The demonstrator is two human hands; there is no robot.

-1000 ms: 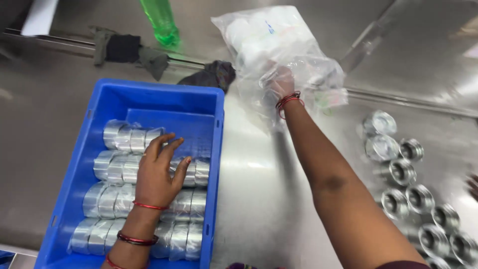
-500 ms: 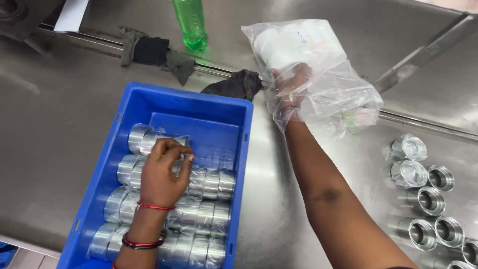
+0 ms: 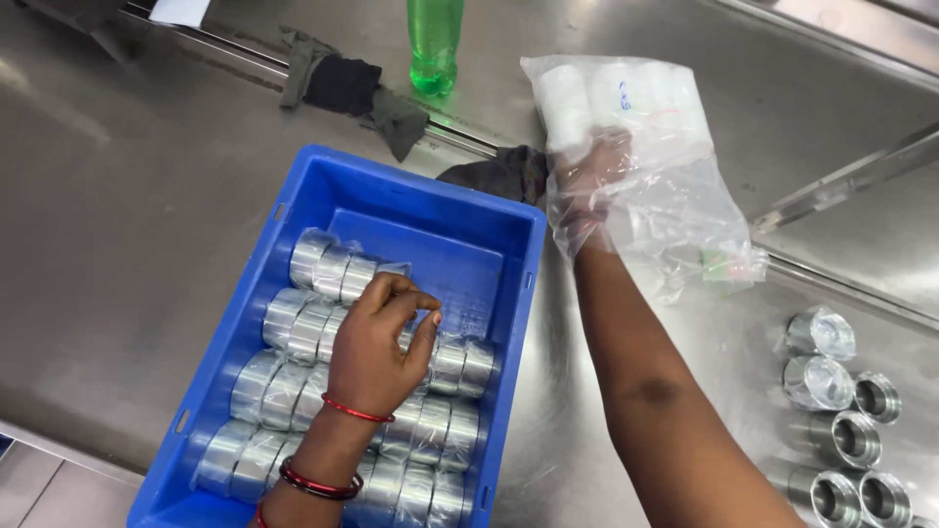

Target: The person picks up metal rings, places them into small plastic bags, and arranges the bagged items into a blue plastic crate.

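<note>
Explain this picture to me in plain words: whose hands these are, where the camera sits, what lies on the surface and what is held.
There is no machine here: a person works with two bare hands, and the camera sits on their head, looking down.

The left hand is inside a blue crate, its fingers pinched together above rows of shiny metal rings wrapped in clear film; whether it grips anything I cannot tell.

The right hand is pushed inside a clear plastic bag that also holds white round pieces.

Everything rests on a steel table. On it, to the right, lie more loose metal rings. At the far side stand a green bottle and some dark cloths.
</note>
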